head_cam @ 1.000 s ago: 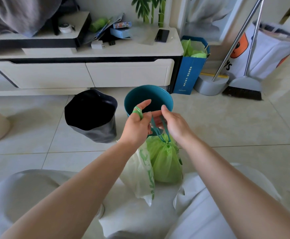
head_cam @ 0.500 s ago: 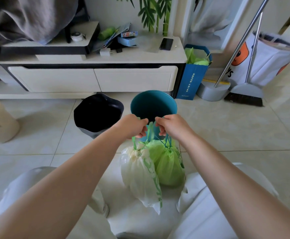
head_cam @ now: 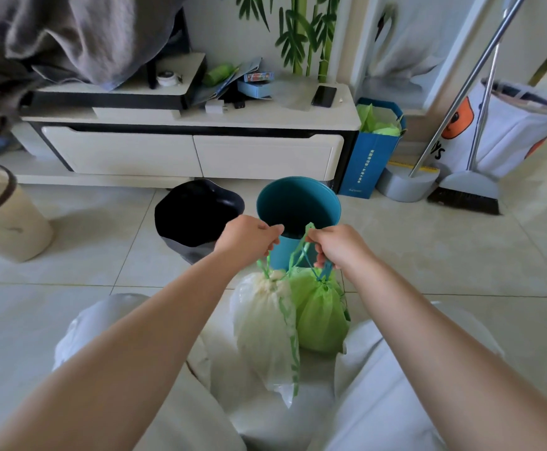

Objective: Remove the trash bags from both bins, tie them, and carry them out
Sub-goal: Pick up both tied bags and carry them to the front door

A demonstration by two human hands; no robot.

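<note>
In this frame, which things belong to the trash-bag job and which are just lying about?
Job: white translucent trash bag, drawstring gripped by left hand; green plastic trash bag, drawstring gripped by right hand; round teal bin; black bin.
Lying about: blue paper bag; metal-handled broom; black phone; beige tub.

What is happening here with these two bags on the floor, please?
A person is taking out the trash. The left hand grips the drawstring of the white bag, and the right hand grips the strings of the green bag. Both bags are pulled closed at the top and are out of the bins, low between the person's knees. The black bin and the teal bin stand just behind them on the floor.
</note>
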